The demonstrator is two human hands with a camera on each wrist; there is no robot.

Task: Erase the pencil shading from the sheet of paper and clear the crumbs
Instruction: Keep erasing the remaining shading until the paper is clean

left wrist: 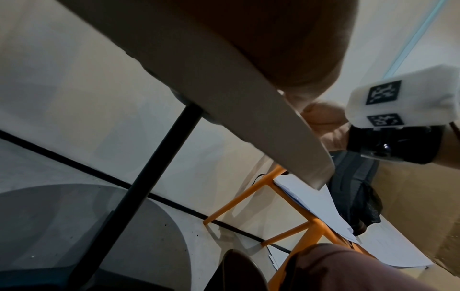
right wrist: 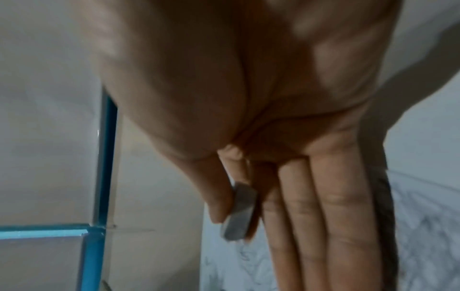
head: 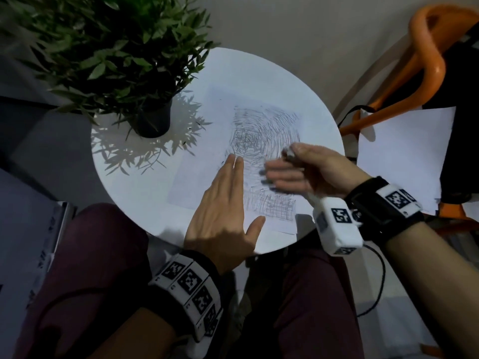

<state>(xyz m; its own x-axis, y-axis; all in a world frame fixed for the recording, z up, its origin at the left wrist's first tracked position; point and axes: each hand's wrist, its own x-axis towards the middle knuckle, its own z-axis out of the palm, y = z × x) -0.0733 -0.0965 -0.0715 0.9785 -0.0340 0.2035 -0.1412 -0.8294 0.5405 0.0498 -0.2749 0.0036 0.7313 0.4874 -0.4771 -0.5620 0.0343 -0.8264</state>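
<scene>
The left hand (head: 220, 216) lies flat on the sheet of paper (head: 207, 156), fingers straight and close together, covering part of the pencil shading (head: 259, 130). The blurred right hand (head: 305, 169) hovers over the shading, thumb and forefinger pinching the eraser (right wrist: 240, 212), other fingers (right wrist: 346, 216) straight. Crumbs cannot be made out. Beyond, a potted plant (head: 153, 120) stands on the table (head: 259, 71)

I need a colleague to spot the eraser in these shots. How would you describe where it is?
Find the round white table with the scribbled sheet of paper. Above the sheet, the right hand pinches the eraser: a small greyish-white block between thumb and forefinger.
</scene>
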